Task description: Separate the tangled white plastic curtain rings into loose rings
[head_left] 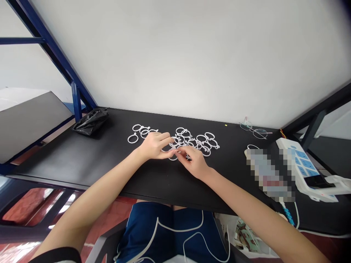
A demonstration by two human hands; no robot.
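My left hand (159,145) is closed, thumb and fingers pinching a white curtain ring (165,149) that is partly covered by the fingers. Right beside it, my right hand (193,160) has its thumb and forefinger pressed together at a small pale piece, seemingly the eyelet of that ring. The fingertips of both hands meet just above the black table (164,182). Behind and under them lies a loose pile of white curtain rings (201,138) with small eyelets. A smaller group of such rings (133,138) lies apart, to the left of my left hand.
At the back left sits a crumpled black plastic bag (91,121). Eyeglasses (260,133) rest near the wall on the right. A blurred phone (268,175) with a cable and a white power strip (301,164) lie at the right. White cords cross my lap.
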